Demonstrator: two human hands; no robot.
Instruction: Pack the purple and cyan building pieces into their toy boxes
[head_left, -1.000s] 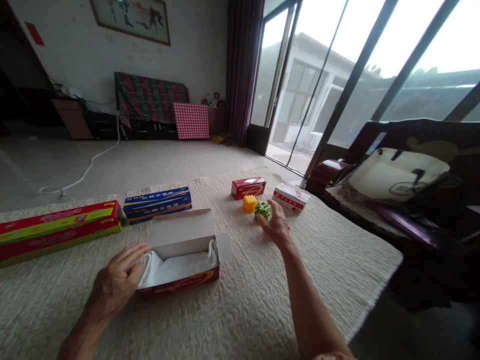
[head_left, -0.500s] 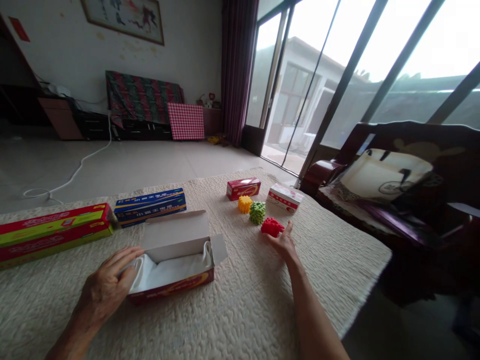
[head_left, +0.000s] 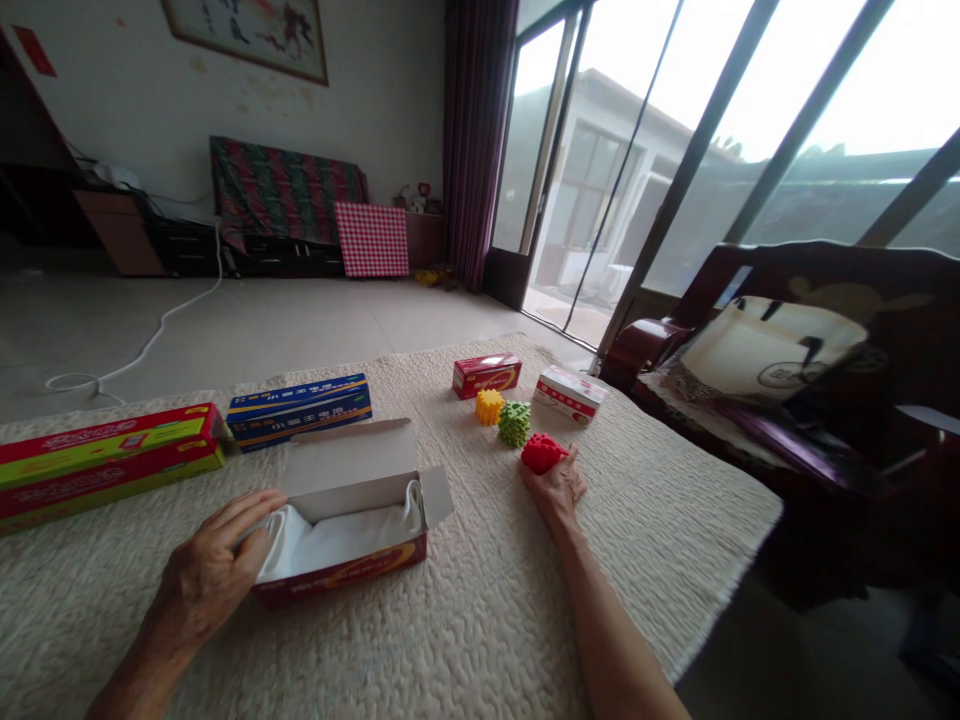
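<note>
My left hand is closed on the left end of an open red cardboard box, thumb near its rim. White cloth lines the inside, and the lid leans back behind it. My right hand is at a red bumpy toy block, its fingers curled around the right side and partly hidden. Just beyond that block, a green knobbly block and a yellow ridged block stand in a slanting row.
Behind the blocks are a small red box and a white-and-red box. A blue box and a long red-and-green box lie at left on the quilted cover. A dark wooden sofa stands at right.
My right hand has turned and shifted slightly left around the red block, its fingers now lower on the right side. My left hand and the open box stay put.
</note>
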